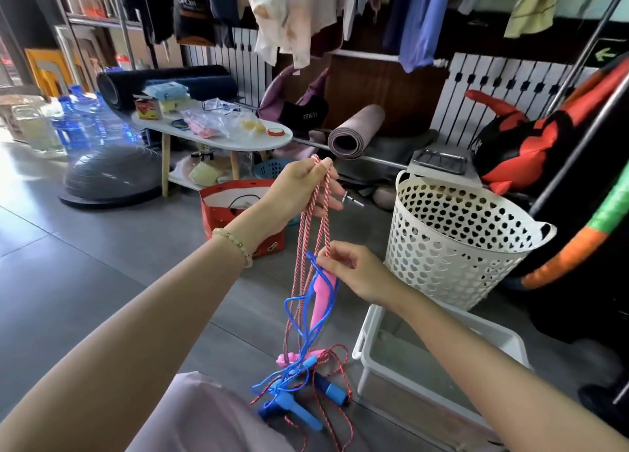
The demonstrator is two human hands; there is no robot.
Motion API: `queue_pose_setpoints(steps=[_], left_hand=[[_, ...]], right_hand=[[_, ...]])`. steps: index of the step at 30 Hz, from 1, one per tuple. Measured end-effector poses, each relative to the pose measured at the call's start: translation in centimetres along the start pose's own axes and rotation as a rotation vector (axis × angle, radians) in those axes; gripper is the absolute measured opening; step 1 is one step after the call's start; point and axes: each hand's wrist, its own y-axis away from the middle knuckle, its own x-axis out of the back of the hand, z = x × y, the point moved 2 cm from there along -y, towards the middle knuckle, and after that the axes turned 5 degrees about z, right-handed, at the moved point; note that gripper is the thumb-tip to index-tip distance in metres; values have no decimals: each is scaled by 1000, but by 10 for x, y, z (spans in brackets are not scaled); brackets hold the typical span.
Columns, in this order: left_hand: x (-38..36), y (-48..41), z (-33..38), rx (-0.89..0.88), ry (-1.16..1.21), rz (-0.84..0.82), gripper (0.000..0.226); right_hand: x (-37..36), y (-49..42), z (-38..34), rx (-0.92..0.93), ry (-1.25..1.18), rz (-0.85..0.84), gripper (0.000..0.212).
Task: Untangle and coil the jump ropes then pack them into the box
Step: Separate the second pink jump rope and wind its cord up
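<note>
The left hand (306,187), raised near the middle of the view, pinches the folded top of a red-and-white twisted rope (318,220) between thumb and fingers, and several strands hang straight down from it. At 5 o'clock from it, the right hand (354,269) has its fingers curled, pinching those strands where a blue rope (301,312) tangles through them beside a hanging pink handle (325,295). The knotted tail drops to the grey floor at 6 o'clock, where 2 blue handles (299,414) and a second pink handle (294,356) lie among loose loops. The white-rimmed box (361,346) sits at 4 o'clock under the right forearm, with a white perforated basket (452,244) just behind it.
</note>
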Motion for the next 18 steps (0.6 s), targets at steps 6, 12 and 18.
queue_pose_setpoints(steps=[6, 12, 18], left_hand=[[6, -4, -23, -50, -89, 50, 28], [-8, 1, -32, 11, -94, 0, 31], [-18, 12, -47, 53, -279, -197, 30]], right_hand=[[26, 4, -16, 280, 351, 302, 19], [38, 6, -4, -24, 268, 213, 21], [35, 14, -16, -269, -180, 150, 24]])
